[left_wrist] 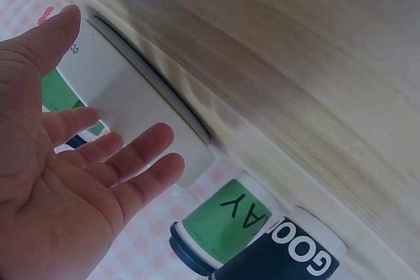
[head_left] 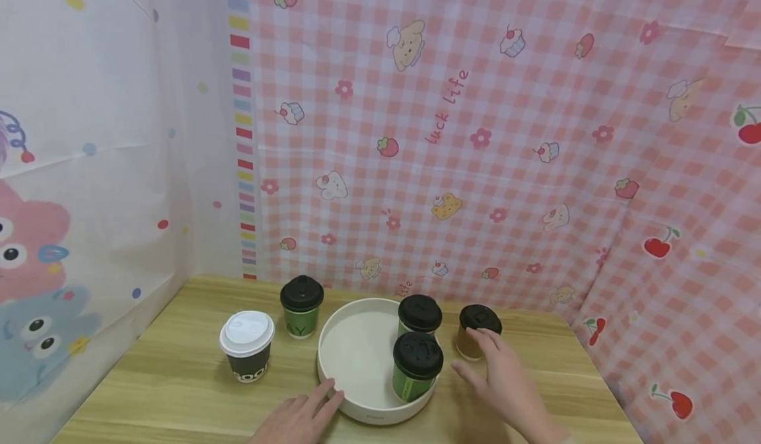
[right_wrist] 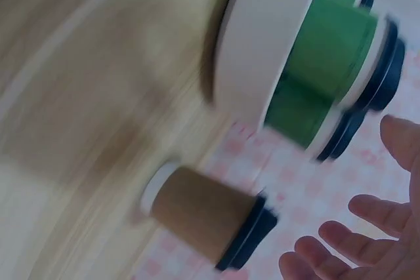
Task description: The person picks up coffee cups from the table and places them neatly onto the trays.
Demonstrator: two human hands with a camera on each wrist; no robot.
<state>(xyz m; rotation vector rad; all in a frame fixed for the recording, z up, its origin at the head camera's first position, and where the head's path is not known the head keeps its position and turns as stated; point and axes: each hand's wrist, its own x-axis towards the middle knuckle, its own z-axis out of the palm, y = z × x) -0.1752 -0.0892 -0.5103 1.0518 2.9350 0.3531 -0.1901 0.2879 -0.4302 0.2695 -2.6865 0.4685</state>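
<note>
Fingers [head_left: 324,394] spread by the tray [head_left: 333,378]; right fingers [head_left: 484,341] spread, hiding the brown cup [head_left: 470,345] partly.

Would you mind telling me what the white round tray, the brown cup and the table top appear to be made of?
White round tray: probably matte plastic or melamine, with a smooth, even, dull surface. It could be ceramic.
Brown cup: likely kraft paper, flat brown and unglossy, under a black lid that looks plastic.
Table top: light wood or wood-look laminate, showing streaky grain.
</note>
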